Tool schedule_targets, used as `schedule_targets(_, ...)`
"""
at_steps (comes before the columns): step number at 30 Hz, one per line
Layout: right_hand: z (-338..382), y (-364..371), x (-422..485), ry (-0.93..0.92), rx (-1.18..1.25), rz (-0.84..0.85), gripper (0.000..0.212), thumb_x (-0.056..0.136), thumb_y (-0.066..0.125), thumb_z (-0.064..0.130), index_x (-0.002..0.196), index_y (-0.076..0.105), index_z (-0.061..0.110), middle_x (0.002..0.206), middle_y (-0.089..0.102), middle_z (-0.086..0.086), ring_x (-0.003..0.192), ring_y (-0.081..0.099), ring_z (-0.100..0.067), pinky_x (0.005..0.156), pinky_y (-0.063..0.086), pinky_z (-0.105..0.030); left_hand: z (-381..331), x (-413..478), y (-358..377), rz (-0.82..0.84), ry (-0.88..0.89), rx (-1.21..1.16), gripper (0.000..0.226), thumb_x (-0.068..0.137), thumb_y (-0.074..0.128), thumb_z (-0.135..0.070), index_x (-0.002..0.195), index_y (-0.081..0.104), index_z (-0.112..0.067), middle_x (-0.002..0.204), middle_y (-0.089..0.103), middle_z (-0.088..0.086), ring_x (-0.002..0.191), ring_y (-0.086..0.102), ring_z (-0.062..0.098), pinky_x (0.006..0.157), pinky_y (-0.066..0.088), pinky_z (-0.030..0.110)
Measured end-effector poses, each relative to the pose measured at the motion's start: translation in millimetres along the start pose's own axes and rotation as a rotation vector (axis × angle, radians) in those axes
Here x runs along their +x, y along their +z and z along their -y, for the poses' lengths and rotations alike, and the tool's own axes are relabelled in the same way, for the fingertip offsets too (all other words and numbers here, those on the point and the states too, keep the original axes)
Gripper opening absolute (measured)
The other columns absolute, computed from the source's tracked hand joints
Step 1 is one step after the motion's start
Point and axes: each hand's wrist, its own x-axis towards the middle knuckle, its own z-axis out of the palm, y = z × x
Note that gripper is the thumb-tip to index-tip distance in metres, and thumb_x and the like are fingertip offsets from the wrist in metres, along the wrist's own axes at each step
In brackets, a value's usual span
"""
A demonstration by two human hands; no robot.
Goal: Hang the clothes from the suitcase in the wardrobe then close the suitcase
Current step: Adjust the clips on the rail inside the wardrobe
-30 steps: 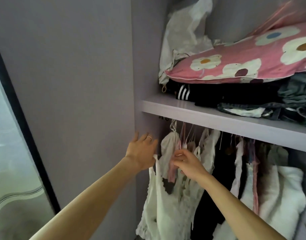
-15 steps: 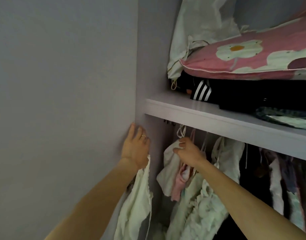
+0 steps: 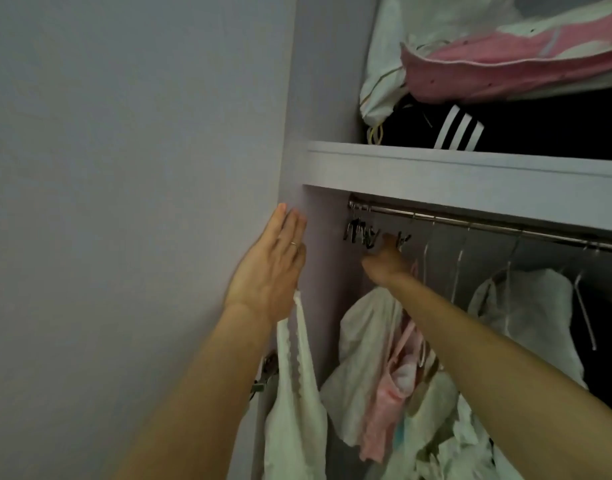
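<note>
My left hand [image 3: 269, 268] lies flat against the edge of the wardrobe side panel [image 3: 318, 168], fingers straight. A white lace-trimmed garment [image 3: 294, 403] hangs from under its palm, pinched by the thumb. My right hand [image 3: 387, 259] reaches up inside the wardrobe to a cluster of metal clip hangers [image 3: 361, 233] at the left end of the hanging rail [image 3: 470, 221], its fingers curled on one of them. White and pink clothes [image 3: 384, 386] hang below my right forearm. The suitcase is out of view.
A shelf [image 3: 470, 168] above the rail carries a pink pillow [image 3: 505, 71], a white bag and black folded clothes with white stripes [image 3: 458, 128]. More hangers and a white top [image 3: 526, 306] hang to the right. A plain wall [image 3: 124, 168] fills the left.
My view has tilted up and closer, so the rail now shows. My right hand rose from the hanging clothes to the clip hangers. My left hand slid up the panel edge with the white garment.
</note>
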Motion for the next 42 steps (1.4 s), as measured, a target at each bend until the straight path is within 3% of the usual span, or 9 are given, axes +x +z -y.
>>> schedule_targets(4, 7.7, 8.1, 23.1, 0.000, 0.088, -0.085, 0.065, 0.102, 0.046, 0.025, 0.156, 0.012, 0.014, 0.153, 0.039, -0.017, 0.134, 0.046, -0.036, 0.104, 0.039, -0.034, -3.2, -0.4, 2.7, -0.047, -0.012, 0.015, 0.068, 0.104, 0.015, -0.047, 0.157, 0.002, -0.008, 0.160, -0.014, 0.030, 0.148, -0.013, 0.047, 0.101, -0.028, 0.067)
schedule_targets(9, 12.8, 19.0, 35.9, 0.018, 0.013, -0.244, 0.035, 0.101, 0.045, 0.016, 0.134, 0.045, 0.004, 0.133, 0.057, -0.021, 0.122, 0.055, -0.039, 0.094, 0.044, -0.036, -0.6, -0.8, 2.0, -0.060, 0.013, 0.016, 0.068, 0.103, 0.017, -0.046, 0.157, 0.006, -0.005, 0.160, -0.009, 0.031, 0.148, -0.008, 0.048, 0.100, -0.026, 0.068)
schedule_targets(21, 21.1, -17.2, 18.0, 0.099, 0.210, -0.305, 0.028, 0.097, 0.044, 0.022, 0.112, 0.065, 0.013, 0.113, 0.070, -0.015, 0.106, 0.065, -0.034, 0.092, 0.051, -0.036, 8.1, -6.8, -9.3, 0.091, 0.050, -0.118, 0.069, 0.103, 0.022, -0.046, 0.156, 0.012, -0.003, 0.159, -0.009, 0.034, 0.147, -0.010, 0.051, 0.104, -0.024, 0.067)
schedule_targets(25, 24.3, -25.6, -28.2, 0.152, 0.442, -0.086, 0.020, 0.097, 0.046, 0.009, 0.095, 0.066, 0.009, 0.071, 0.067, -0.008, 0.060, 0.068, -0.021, 0.064, 0.057, -0.033, 20.3, -8.4, -25.6, 0.208, 0.188, -0.366, 0.059, 0.098, 0.032, -0.052, 0.145, 0.047, -0.018, 0.160, 0.022, 0.022, 0.150, 0.000, 0.045, 0.116, -0.018, 0.060)
schedule_targets(29, 31.5, -41.8, -106.9, 0.324, 0.701, 0.149, 0.013, 0.100, 0.051, 0.005, 0.106, 0.060, 0.011, 0.082, 0.065, -0.009, 0.060, 0.063, -0.018, 0.050, 0.053, -0.020, 30.3, -21.2, -41.0, 0.492, 0.210, -0.900, 0.023, 0.089, 0.053, -0.030, 0.100, 0.073, -0.027, 0.107, 0.071, 0.003, 0.120, 0.055, 0.022, 0.121, 0.013, 0.037)
schedule_targets(31, 34.8, -60.6, -144.1, 0.384, 0.730, 0.221, 0.011, 0.099, 0.055, 0.008, 0.106, 0.063, 0.010, 0.084, 0.068, -0.008, 0.061, 0.065, -0.017, 0.052, 0.053, -0.021, 43.9, -30.5, -57.0, 0.773, 0.058, -1.511, 0.018, 0.079, 0.065, -0.008, 0.075, 0.073, -0.023, 0.095, 0.074, 0.008, 0.099, 0.064, 0.025, 0.098, 0.049, 0.033)
schedule_targets(34, 46.4, -89.6, -201.2, 0.407, 0.766, 0.298, 0.013, 0.098, 0.059, 0.014, 0.108, 0.066, 0.008, 0.086, 0.072, -0.008, 0.066, 0.068, -0.018, 0.057, 0.054, -0.022, 65.6, -54.2, -84.4, 0.943, -0.256, -2.223, 0.030, 0.076, 0.055, 0.019, 0.076, 0.071, -0.006, 0.076, 0.071, 0.014, 0.068, 0.066, 0.028, 0.065, 0.059, 0.030)
schedule_targets(37, 60.0, -113.2, -246.8, 0.392, 0.809, 0.302, 0.014, 0.096, 0.062, 0.019, 0.103, 0.069, 0.009, 0.088, 0.076, -0.007, 0.069, 0.070, -0.019, 0.063, 0.055, -0.026, 76.8, -80.0, -101.8, 0.808, -0.365, -2.229, 0.021, 0.077, 0.073, -0.002, 0.097, 0.073, -0.009, 0.079, 0.068, 0.007, 0.063, 0.060, 0.018, 0.059, 0.050, 0.028)
schedule_targets(42, 72.3, -130.8, -311.4, 0.360, 0.778, 0.292, 0.015, 0.095, 0.065, 0.027, 0.098, 0.072, 0.014, 0.089, 0.077, -0.004, 0.072, 0.071, -0.020, 0.069, 0.055, -0.031, 80.7, -120.5, -134.6, 0.614, -0.323, -2.132, 0.018, 0.078, 0.083, -0.036, 0.092, 0.077, -0.025, 0.080, 0.072, 0.004, 0.062, 0.060, 0.008, 0.054, 0.046, 0.022)
